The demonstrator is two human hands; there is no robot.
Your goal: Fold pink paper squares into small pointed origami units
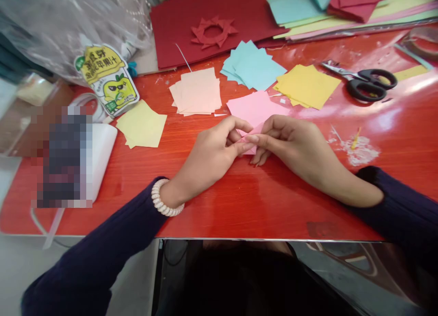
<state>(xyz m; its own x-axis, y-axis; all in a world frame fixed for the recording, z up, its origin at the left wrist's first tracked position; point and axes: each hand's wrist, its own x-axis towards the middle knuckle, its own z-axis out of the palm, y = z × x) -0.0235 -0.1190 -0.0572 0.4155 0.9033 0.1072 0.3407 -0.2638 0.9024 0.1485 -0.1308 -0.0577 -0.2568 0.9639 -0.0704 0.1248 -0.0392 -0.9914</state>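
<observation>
A small, light-pink piece of thin folded paper (pixel 257 129) is pinched between both hands, above the red wood-grain tabletop (pixel 219 197). It shows slanting creased edges and a narrow, raised flap that comes to an angle near the fingertips; much of it is hidden by the fingers, so its full outline cannot be told.

The paper sits at the tips of the left hand (pixel 214 147), between its thumb and bent index finger, to the right of that palm. The left hand is nearly closed, its remaining fingers curled under. The right hand (pixel 297 145) meets it from the other side, its thumb pressing on the paper beside the left thumb, with the index finger bent behind and the lower fingers curled loosely towards the table. The two thumbs are touching or almost so.

Just beyond the fingers lies a stack of flat pink paper squares (pixel 255 102), its near part overlapped by the hands. Square yellow paper sheets (pixel 310 85) fan out near the right hand, beside black-handled metal scissors (pixel 364 83).
</observation>
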